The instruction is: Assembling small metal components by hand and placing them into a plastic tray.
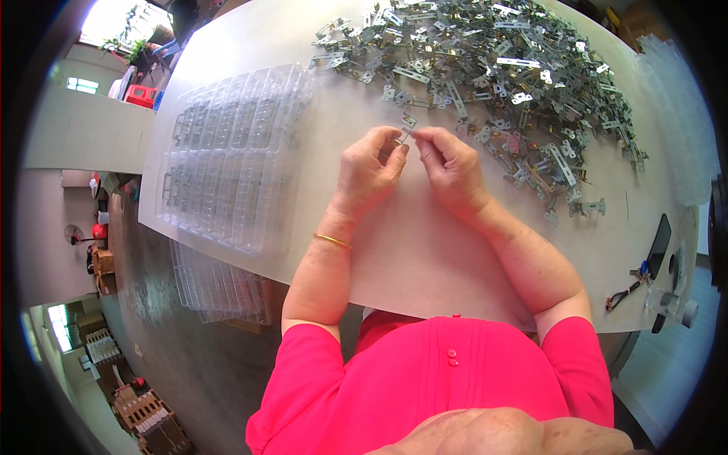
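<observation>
On the near side of the metal-parts pile [493, 64], the left hand [370, 168] and right hand [455, 171] pinch a small metal bracket [408, 124]. Fine two-handed adjusting seems in hand, next calling for a steady grip.

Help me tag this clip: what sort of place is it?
Probably a small factory or workshop: a heap of metal fittings lies on the worktable, with clear compartmented trays further left.

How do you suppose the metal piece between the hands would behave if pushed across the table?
The metal piece looks thin and shiny, so it would probably stay stiff and feel light. Its angular outline suggests it would slide rather than roll.
</observation>
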{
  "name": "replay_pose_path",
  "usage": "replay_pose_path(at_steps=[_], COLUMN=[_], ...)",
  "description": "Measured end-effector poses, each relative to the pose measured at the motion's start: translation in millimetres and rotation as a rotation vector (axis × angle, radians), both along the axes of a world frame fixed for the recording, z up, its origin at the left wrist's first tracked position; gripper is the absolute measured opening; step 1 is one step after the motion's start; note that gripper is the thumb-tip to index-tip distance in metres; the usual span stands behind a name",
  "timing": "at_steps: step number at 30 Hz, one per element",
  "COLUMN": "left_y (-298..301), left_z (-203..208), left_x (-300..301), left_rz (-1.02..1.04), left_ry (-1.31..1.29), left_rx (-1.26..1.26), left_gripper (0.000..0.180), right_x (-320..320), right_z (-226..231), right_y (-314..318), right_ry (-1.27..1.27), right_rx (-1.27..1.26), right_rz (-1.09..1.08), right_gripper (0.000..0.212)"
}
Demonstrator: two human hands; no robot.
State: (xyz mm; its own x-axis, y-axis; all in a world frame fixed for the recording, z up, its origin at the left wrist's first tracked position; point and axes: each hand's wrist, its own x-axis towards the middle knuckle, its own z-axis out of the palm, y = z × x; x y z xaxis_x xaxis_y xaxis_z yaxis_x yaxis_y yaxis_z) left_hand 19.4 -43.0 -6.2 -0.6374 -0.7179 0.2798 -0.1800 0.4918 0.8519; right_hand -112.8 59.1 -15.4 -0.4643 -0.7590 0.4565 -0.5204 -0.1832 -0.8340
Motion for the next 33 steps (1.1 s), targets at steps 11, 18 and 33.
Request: replay_pose_path(at_steps=[11, 18, 33], left_y=[-3, -1, 2], left_z=[-1, 6, 0], left_x=[3, 7, 1], left_rz=[0.019, -0.177, 0.056], left_ry=[0.086, 0.01, 0.077], left_rx=[0.024, 0.07, -0.165], left_gripper=[0.015, 0.017, 0.018], right_x=[-4, -13, -18], right_z=[-12, -19, -16], right_y=[0, -5, -6], right_ry=[-0.383, -0.601, -0.712], right_rx=[0.026, -0.097, -0.084], right_rz=[0.046, 0.215, 0.138], right_gripper=[0.011, 0.015, 0.014])
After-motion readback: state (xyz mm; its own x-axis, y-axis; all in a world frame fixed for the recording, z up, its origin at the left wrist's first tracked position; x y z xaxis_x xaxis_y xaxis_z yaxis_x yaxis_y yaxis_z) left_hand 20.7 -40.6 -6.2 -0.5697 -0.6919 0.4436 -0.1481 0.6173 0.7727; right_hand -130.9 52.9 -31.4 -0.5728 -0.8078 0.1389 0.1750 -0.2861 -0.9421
